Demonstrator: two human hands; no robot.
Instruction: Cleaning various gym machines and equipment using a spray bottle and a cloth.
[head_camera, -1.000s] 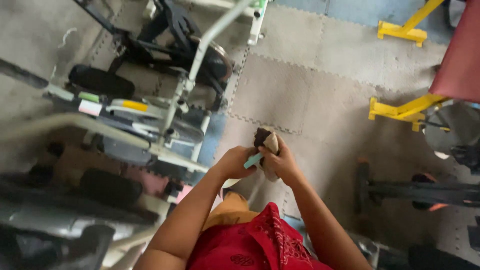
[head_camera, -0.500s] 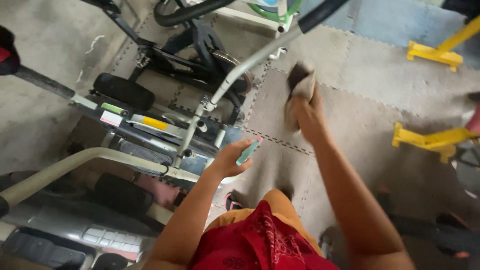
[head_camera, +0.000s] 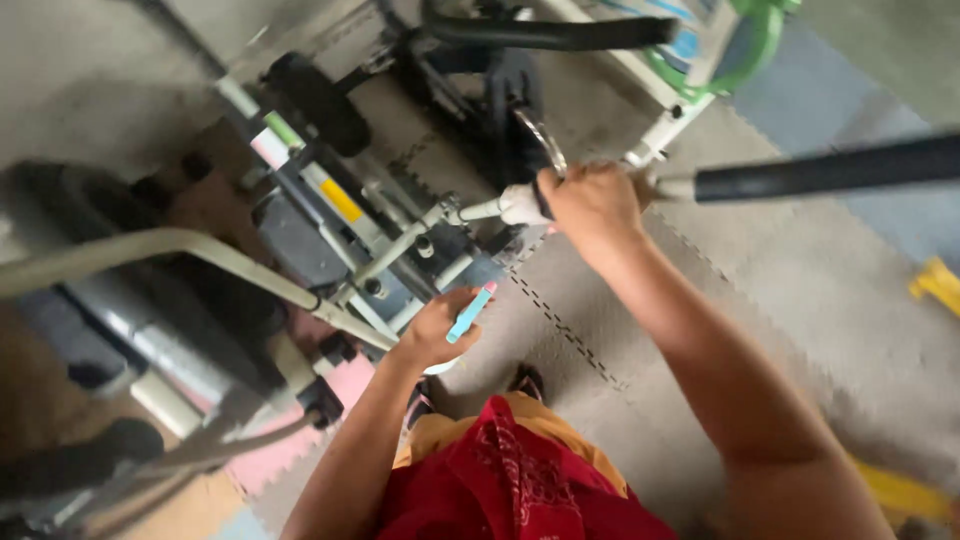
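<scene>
Since half a second ago the right hand (head_camera: 590, 205) has travelled from above the floor mat to the exercise machine and now lies clenched over a pale cloth (head_camera: 522, 205) pressed against the white handlebar tube (head_camera: 470, 210), where that tube meets a black foam grip (head_camera: 825, 172). The left hand (head_camera: 435, 330) has stayed low and close to the body, its fingers closed around a slim turquoise bottle (head_camera: 470, 312) with a pink tip, held tilted with the tip pointing up and to the right. The cloth thus sits ahead of and above the left hand, at the end of the extended right arm; the right hand is plainly the nearer, being on it. The long axis of the bar runs roughly left to right across the view, rising slightly toward the black grip, so the cloth lies across a cylinder that extends on both sides of the fist. The tube is smooth painted metal, the grip matt and soft-looking, the cloth crumpled and mostly hidden under the fingers. Below, grey interlocking foam mats (head_camera: 760, 300) with toothed seams cover the floor; a yellow frame (head_camera: 938, 282) shows at the right edge.
</scene>
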